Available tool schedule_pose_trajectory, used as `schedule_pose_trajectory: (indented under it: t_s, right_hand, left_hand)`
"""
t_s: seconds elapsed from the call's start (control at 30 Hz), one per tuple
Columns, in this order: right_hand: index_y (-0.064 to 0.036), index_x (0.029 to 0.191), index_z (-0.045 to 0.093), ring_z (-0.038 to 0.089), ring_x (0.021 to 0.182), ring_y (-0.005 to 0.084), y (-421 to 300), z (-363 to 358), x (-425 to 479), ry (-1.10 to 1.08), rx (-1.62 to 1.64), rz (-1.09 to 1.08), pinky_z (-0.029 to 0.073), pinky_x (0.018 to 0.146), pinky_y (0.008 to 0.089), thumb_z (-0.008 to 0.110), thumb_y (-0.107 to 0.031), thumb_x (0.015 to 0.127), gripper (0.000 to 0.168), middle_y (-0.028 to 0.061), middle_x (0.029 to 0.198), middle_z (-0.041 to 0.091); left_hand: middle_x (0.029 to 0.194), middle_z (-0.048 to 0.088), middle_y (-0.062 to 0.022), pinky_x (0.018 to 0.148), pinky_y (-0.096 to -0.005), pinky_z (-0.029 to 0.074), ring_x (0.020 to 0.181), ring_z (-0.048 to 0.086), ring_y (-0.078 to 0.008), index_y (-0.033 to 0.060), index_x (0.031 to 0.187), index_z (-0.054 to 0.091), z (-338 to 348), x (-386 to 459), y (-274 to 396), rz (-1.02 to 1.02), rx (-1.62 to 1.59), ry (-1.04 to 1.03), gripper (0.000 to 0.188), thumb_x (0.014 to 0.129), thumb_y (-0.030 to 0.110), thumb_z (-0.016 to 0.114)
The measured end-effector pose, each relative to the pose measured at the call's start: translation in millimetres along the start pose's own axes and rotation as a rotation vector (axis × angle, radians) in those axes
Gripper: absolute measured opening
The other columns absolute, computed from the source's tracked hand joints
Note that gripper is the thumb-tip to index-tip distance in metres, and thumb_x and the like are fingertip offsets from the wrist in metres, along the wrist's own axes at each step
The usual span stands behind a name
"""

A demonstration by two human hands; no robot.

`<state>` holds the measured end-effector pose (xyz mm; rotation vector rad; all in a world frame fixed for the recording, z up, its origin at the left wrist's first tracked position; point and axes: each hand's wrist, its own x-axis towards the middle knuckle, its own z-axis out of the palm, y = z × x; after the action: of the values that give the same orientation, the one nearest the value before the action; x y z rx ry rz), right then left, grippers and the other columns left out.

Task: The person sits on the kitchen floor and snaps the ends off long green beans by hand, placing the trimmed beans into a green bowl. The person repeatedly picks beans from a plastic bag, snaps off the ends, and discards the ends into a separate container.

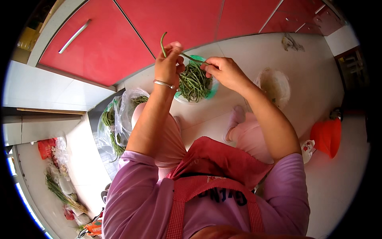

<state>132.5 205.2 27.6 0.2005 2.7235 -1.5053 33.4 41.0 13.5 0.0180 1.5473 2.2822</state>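
Observation:
A long green bean (193, 58) stretches between my two hands. My left hand (169, 61) grips it between thumb and fingers, and one end curves up above the knuckles. The other end is pinched in the fingertips of my right hand (222, 70). Below them, a round basin (213, 92) with a green rim area sits on the floor, heaped with pieces of green bean (194, 82). Beside my left leg lies a clear plastic bag (125, 104) with bundles of whole long beans (112, 128) in and spilling from it.
Red cabinet doors (173, 21) rise just beyond the basin. At right stand a plastic-lined bin (273, 85) and a red-orange container (326, 137). A crumpled bag (291, 42) lies farther off. Green onions (59, 191) and bagged goods are at far left.

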Motion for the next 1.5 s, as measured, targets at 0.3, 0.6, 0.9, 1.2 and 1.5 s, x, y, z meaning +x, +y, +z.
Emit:
schedule_pose_trajectory:
  t_s: [0.3,0.6,0.9,1.2,1.5]
  right_hand:
    - [-0.004,0.105,0.066,0.069,0.088,0.0282,47.4,24.4,47.6,0.373,-0.262,-0.274,0.052,0.079,0.0344,0.068,-0.019,0.084,0.026,0.0128,0.091,0.071]
    - [-0.005,0.1,0.068,0.069,0.078,0.0211,-28.6,-6.1,25.6,0.396,0.081,-0.344,0.053,0.068,0.0328,0.066,-0.016,0.087,0.017,0.01,0.088,0.071]
    - [-0.008,0.085,0.066,0.065,0.069,0.0266,-13.7,-29.3,20.8,0.587,-0.255,-0.334,0.05,0.06,0.0356,0.068,-0.022,0.085,0.014,0.0074,0.077,0.068]
    - [-0.006,0.084,0.065,0.064,0.065,0.0252,-1.3,-29.8,16.8,0.559,-0.385,-0.334,0.05,0.059,0.0346,0.064,-0.014,0.082,0.009,0.0096,0.073,0.066]
    - [-0.001,0.085,0.071,0.06,0.065,0.0101,-20.3,1.4,-12.0,-0.166,0.151,-0.11,0.049,0.061,0.0273,0.066,-0.022,0.084,0.022,0.0051,0.069,0.066]
  left_hand:
    - [0.07,0.045,-0.0007,0.047,-0.0256,0.023,0.057,0.032,-0.0124,0.0085,0.095,0.055,-14.3,1.2,15.9,-0.193,-0.402,-0.349,0.045,0.102,0.046,0.033]
    - [0.065,0.034,0.0009,0.047,-0.0236,0.021,0.058,0.029,-0.0115,0.0097,0.088,0.051,-1.2,-19.2,12.3,-0.374,-0.408,-0.759,0.042,0.102,0.045,0.033]
    - [0.072,0.048,-0.0025,0.066,-0.0303,0.043,0.067,0.049,-0.0175,0.0018,0.096,0.056,-0.8,-14.1,2.2,-0.403,-0.157,-0.531,0.025,0.1,0.024,0.046]
    - [0.064,0.028,0.0047,0.045,-0.0206,0.021,0.055,0.024,-0.0072,0.0049,0.091,0.05,-4.2,-7.0,2.3,-0.537,-0.379,-0.509,0.018,0.101,0.017,0.041]
    - [0.061,0.026,0.0042,0.044,-0.0229,0.019,0.053,0.023,-0.0084,0.0038,0.088,0.049,-16.4,7.9,5.0,-0.327,-0.559,-0.317,0.021,0.101,0.017,0.04]
